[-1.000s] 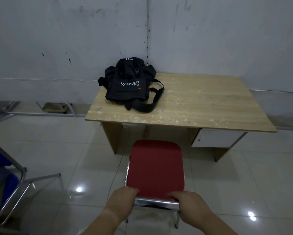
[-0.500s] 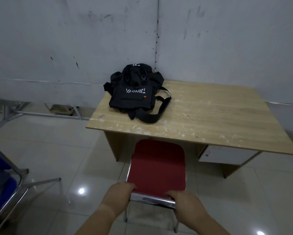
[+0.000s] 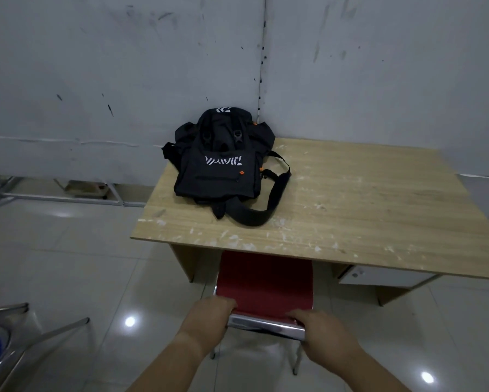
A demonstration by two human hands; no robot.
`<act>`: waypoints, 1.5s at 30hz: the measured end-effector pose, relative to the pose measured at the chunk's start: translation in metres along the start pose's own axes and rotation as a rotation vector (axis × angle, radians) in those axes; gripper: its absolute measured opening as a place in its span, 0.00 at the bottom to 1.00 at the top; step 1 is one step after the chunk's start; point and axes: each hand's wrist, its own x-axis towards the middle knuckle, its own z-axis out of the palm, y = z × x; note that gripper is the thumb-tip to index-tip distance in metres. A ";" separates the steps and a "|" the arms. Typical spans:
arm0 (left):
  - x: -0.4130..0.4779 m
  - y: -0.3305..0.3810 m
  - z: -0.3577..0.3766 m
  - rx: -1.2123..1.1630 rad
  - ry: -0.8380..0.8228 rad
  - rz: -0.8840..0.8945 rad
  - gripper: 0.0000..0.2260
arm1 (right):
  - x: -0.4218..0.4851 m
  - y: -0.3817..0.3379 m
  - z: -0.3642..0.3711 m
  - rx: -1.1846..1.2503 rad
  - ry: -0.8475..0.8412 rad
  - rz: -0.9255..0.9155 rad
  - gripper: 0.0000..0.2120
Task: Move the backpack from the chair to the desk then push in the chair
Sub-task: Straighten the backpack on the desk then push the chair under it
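A black backpack [image 3: 219, 165] with white lettering lies on the far left corner of the wooden desk [image 3: 365, 202], its strap looped out toward the desk's front edge. The red chair [image 3: 266, 284] stands in front of the desk with the far part of its seat under the desktop. My left hand [image 3: 209, 315] grips the left end of the chair's chrome back rail. My right hand [image 3: 322, 332] grips the rail's right end.
A grey wall runs close behind the desk. A white drawer unit [image 3: 379, 277] hangs under the desk's right side. A blue chair with chrome legs [image 3: 17, 343] stands at the left edge on the glossy tiled floor. Metal frame legs [image 3: 68, 193] lie by the wall at left.
The red chair has slid forward, its seat now partly under the desktop. Both hands stayed on the back rail and moved with it; my view came closer to the desk.
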 end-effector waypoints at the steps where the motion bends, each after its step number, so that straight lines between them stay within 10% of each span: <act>1: 0.006 -0.003 -0.003 0.011 -0.005 0.006 0.15 | 0.005 -0.001 -0.003 0.004 0.001 -0.001 0.26; 32: 0.125 -0.011 -0.066 0.073 -0.041 -0.017 0.13 | 0.122 0.042 -0.066 -0.063 0.025 -0.045 0.21; 45: 0.087 0.014 -0.074 0.126 0.024 -0.122 0.16 | 0.097 0.020 -0.063 -0.110 0.065 0.239 0.15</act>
